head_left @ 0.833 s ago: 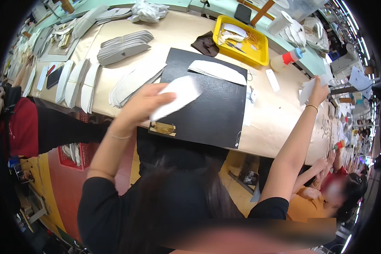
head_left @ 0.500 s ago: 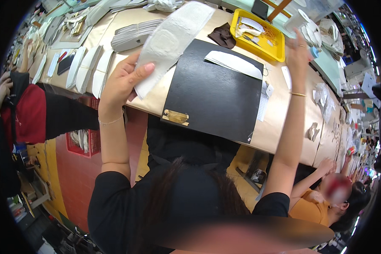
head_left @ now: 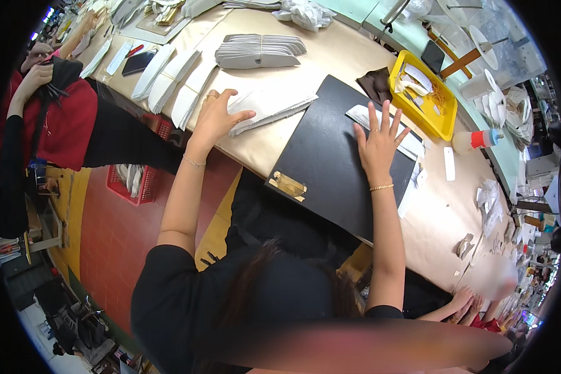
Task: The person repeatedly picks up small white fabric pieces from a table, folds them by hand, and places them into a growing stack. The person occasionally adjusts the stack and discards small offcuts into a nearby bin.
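Observation:
My left hand (head_left: pixel 215 122) is open at the left end of a stack of white, flat, curved pieces (head_left: pixel 269 107), its thumb and fingers apart. The stack's right end reaches the edge of a black board (head_left: pixel 330 159). Over that board my right hand (head_left: pixel 379 144) spreads its fingers, above a white curved piece (head_left: pixel 410 148) that it partly covers. Whether the palm touches the piece I cannot tell. Brown tape (head_left: pixel 288 186) sticks to the board's near left corner.
Behind lies a banded grey-white bundle (head_left: pixel 260 51); more bundles (head_left: pixel 173 81) and a phone (head_left: pixel 139 62) are at left. A yellow tray (head_left: pixel 445 129) holds small tools, beside a dark cloth (head_left: pixel 374 84) and a bottle (head_left: pixel 477 140). Another person (head_left: pixel 59 124) stands at left.
My left hand has lowered and let go of the white piece it held up. My right hand has come from beyond the yellow tray to over the board. The view has turned.

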Demonstrator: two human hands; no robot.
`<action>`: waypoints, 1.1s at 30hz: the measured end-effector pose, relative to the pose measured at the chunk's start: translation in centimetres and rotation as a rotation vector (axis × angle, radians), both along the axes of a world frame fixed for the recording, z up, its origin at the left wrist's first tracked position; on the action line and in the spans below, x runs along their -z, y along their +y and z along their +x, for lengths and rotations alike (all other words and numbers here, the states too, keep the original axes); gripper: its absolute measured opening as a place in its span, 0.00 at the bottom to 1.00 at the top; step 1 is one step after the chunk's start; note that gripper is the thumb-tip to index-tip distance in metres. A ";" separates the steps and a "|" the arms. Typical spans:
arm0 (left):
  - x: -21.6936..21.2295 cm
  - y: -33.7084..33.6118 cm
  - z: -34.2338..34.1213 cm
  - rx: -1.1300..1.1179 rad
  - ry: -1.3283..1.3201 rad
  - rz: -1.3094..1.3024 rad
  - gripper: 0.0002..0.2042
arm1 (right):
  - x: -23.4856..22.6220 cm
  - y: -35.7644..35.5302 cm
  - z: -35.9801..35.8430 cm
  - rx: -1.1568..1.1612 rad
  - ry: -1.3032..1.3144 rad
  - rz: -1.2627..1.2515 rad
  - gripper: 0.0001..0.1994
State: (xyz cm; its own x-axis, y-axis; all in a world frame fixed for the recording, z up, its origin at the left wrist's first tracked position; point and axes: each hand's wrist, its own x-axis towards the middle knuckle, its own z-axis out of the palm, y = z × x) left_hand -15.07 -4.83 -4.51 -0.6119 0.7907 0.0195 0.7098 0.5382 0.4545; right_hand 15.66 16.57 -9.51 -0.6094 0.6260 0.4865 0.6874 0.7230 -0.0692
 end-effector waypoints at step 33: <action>-1.1 2.1 6.7 0.151 0.175 -0.178 0.47 | 0.0 -2.3 0.6 -0.098 0.188 -0.199 0.07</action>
State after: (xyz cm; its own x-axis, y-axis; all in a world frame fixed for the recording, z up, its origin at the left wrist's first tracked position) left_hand -8.37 -2.70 -3.39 -0.4864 0.8731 -0.0331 0.8473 0.4805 0.2261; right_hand 16.26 14.23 -9.52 -0.5827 0.6631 0.4699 0.5767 0.7448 -0.3358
